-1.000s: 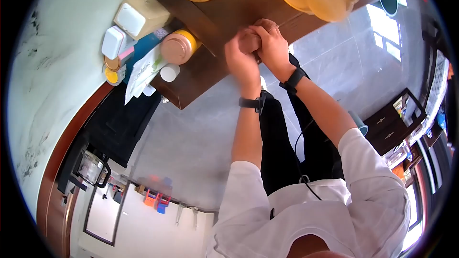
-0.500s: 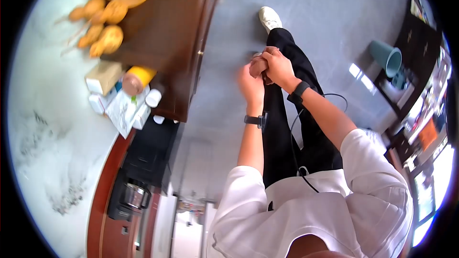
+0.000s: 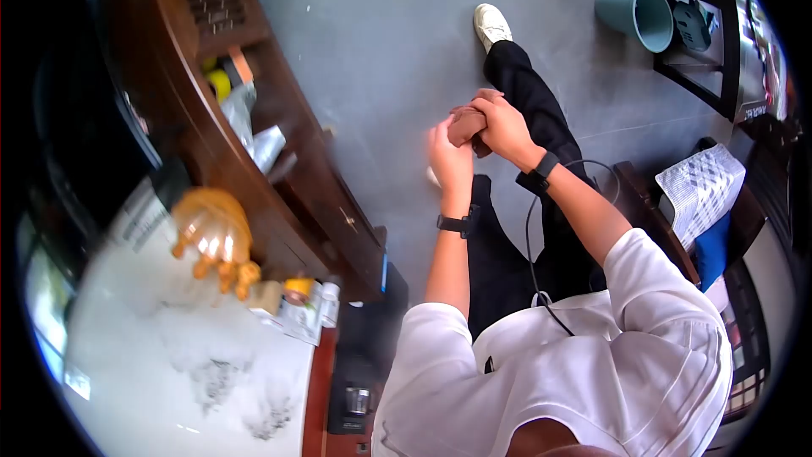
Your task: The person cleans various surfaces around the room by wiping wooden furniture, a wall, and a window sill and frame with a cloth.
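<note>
In front of my legs, both hands hold a smooth reddish-brown object [image 3: 467, 126] between them; its kind is not clear, as fingers cover much of it. My left hand [image 3: 449, 161] grips it from the left side, slightly blurred. My right hand [image 3: 505, 129] wraps over its right side, fingers curled on top. A darker brown part shows beneath, by the right palm. Each wrist wears a black band.
A dark wooden cabinet [image 3: 254, 178] with open shelves stands at the left. Beside it, a white marble-patterned table [image 3: 161, 372] bears orange gourd-like ornaments [image 3: 211, 237] and small packages. A teal bin [image 3: 634, 17] stands upper right. A thin cable [image 3: 529, 245] hangs by my right arm.
The view has turned and moved forward along the room; the table has shifted down and the cabinet shelves have come into sight. The brown object stays in both hands.
</note>
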`<action>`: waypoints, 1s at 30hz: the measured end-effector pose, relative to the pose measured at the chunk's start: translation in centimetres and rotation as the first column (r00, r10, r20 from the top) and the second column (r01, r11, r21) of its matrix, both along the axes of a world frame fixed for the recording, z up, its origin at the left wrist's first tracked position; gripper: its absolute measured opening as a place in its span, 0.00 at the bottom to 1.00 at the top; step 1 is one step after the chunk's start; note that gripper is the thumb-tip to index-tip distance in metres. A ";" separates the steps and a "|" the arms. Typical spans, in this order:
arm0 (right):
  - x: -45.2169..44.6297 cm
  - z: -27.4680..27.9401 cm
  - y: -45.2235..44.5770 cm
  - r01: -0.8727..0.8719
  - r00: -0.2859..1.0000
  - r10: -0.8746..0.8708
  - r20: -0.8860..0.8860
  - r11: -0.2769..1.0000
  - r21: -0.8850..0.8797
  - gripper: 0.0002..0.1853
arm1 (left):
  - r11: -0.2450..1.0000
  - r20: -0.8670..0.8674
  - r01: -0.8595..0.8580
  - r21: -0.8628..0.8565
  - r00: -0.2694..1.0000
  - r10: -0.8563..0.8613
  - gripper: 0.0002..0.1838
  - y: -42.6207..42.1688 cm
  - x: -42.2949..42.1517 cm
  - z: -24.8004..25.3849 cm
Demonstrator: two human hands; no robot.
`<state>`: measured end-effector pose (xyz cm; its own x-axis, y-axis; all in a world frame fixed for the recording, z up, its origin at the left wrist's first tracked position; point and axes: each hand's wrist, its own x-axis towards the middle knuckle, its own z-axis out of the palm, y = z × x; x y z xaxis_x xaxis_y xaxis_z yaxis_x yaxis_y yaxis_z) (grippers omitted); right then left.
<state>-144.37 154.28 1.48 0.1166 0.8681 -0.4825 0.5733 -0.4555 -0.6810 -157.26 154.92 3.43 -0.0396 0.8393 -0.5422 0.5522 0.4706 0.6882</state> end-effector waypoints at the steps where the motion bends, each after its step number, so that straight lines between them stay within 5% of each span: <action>1: 2.1 0.0 1.4 0.049 0.999 -0.049 -0.006 0.999 0.014 0.17 | 0.998 -0.018 0.059 0.003 0.998 -0.059 0.19 1.9 2.1 0.0; 10: 19.9 4.1 14.6 0.297 0.953 -0.300 -0.039 0.953 -0.063 0.26 | 0.919 0.064 0.375 -0.124 0.927 -0.370 0.24 17.3 18.8 0.8; 12: 22.8 5.4 17.7 0.326 0.934 -0.342 -0.107 0.935 -0.140 0.23 | 0.915 0.051 0.395 -0.086 0.919 -0.392 0.24 20.9 21.5 3.0; 15: 25.8 7.6 23.7 0.378 0.921 -0.372 -0.113 0.925 0.041 0.24 | 0.910 0.034 0.412 0.036 0.910 -0.413 0.23 27.8 25.3 6.1; 16: 26.6 8.3 25.9 0.395 0.910 -0.393 -0.132 0.919 -0.017 0.25 | 0.904 0.029 0.422 0.066 0.905 -0.424 0.23 30.4 26.0 6.7; 22: 32.6 9.8 43.6 0.315 0.926 -0.327 -0.188 0.944 -0.095 0.27 | 0.893 -0.001 0.412 0.178 0.908 -0.419 0.24 49.0 31.8 10.3; 25: 38.0 12.2 54.7 0.342 0.914 -0.330 -0.234 0.940 0.011 0.30 | 0.874 -0.001 0.433 0.221 0.896 -0.443 0.25 59.8 35.8 11.8; 29: 46.4 13.5 70.3 0.324 0.946 -0.316 -0.073 0.901 0.289 0.28 | 0.834 0.068 0.438 0.335 0.872 -0.485 0.26 75.3 44.1 12.2; 30: 48.8 14.4 74.1 0.332 0.943 -0.330 -0.038 0.932 0.145 0.27 | 0.818 0.079 0.443 0.368 0.861 -0.502 0.26 79.8 46.7 12.7</action>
<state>-95.53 228.38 15.84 0.4040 0.8427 -0.3559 0.3980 -0.5123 -0.7610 -110.56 234.75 16.14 0.4728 0.8590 -0.1962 0.5121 -0.0867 0.8545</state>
